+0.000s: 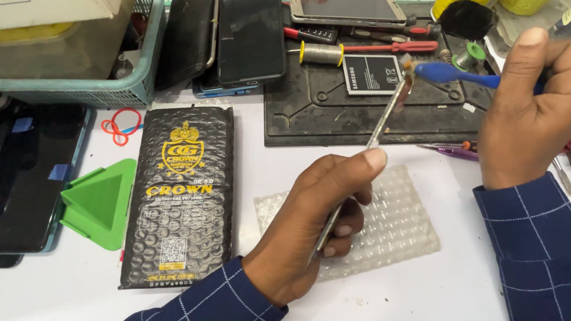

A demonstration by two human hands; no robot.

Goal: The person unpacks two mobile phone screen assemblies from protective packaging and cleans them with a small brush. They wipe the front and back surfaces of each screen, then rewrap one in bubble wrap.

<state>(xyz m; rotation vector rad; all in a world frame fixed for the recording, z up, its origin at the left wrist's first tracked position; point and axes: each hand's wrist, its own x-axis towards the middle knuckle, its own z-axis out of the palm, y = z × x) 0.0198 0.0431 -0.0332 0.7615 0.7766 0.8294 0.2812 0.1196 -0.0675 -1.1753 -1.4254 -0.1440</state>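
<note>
White table (pixel 428 301) under me, crowded at the back with a black work mat (pixel 320 114) and a row of phones. My left hand (pixel 314 222) has its grip closed around the lower end of a thin metal strip (pixel 376 132), which rises slanted over the mat. My right hand (pixel 535 104) is closed on a blue-handled brush (pixel 456 75), whose tip meets the top end of the strip.

To do this well, I judge the left hand should keep the strip steady and its upper end over the mat, while the right works the brush in short light strokes so nothing flicks toward the phones.

A clear bubble-wrap sheet (pixel 394 225) lies just under my left hand. Left of it lies a black bubble pouch (pixel 183 199) with gold printing, then a green triangular stand (pixel 103 200) and red rubber bands (pixel 123 126). On the mat sit a flat battery (pixel 371 73), a solder spool (pixel 322 54) and a red-handled tool (pixel 386 47), all close beneath the strip and likely to be brushed. A teal basket (pixel 91 89) holds a cardboard box at far left.
</note>
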